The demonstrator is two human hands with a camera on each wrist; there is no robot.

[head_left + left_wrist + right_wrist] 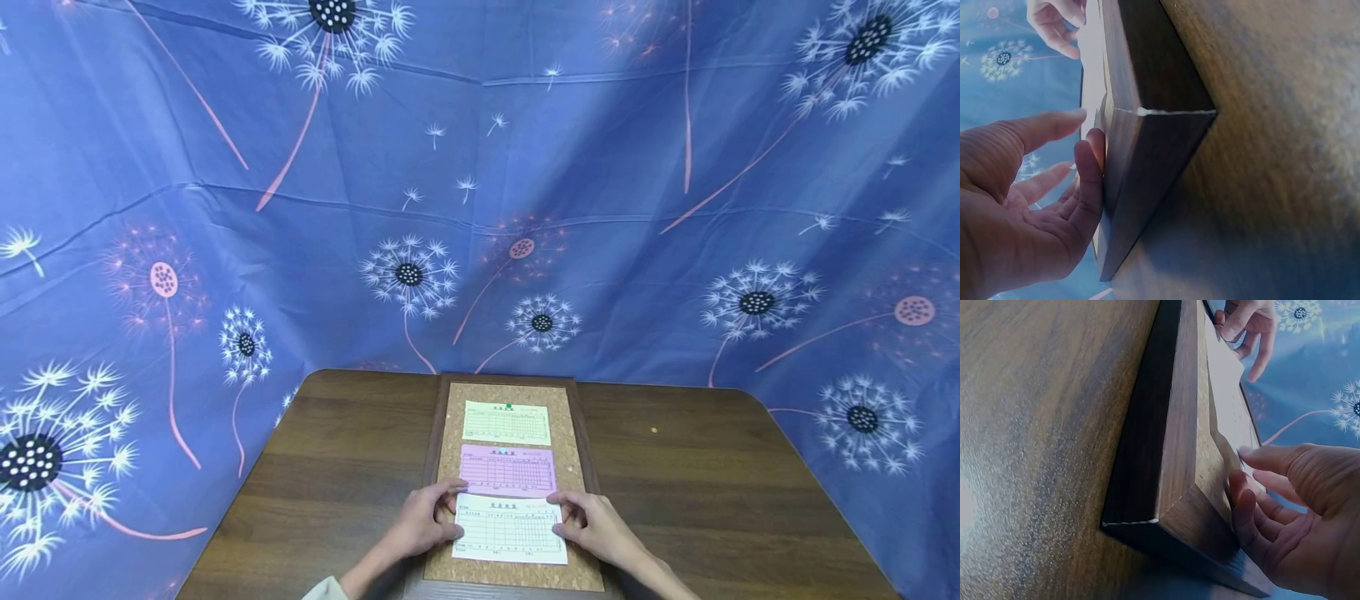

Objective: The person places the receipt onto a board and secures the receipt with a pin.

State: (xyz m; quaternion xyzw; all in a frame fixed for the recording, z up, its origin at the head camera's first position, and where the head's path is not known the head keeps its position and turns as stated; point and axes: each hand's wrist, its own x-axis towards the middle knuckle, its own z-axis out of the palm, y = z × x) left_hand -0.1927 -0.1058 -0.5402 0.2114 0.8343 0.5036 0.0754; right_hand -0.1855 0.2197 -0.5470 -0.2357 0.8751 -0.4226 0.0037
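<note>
A white printed form (pixel 510 533) lies low over the lower part of a cork board (pixel 510 573). My left hand (pixel 422 521) pinches its left edge, thumb on top. On the right edge, my right hand (pixel 596 527) pinches the paper the same way. In the right wrist view the white form (pixel 1224 365) bows up off the cork between the hands. Above it, a purple form (pixel 507 473) hangs under a light green pushpin (pixel 502 450). Higher still is a pale green form (pixel 506 423) with a dark green pushpin (pixel 508 406) at its top.
The board's thick dark wooden frame (pixel 1124 144) rests on a brown wooden table (pixel 697 483). A tiny yellow object (pixel 654 430) lies on the table to the right. Behind hangs a blue dandelion-print cloth (pixel 480 167).
</note>
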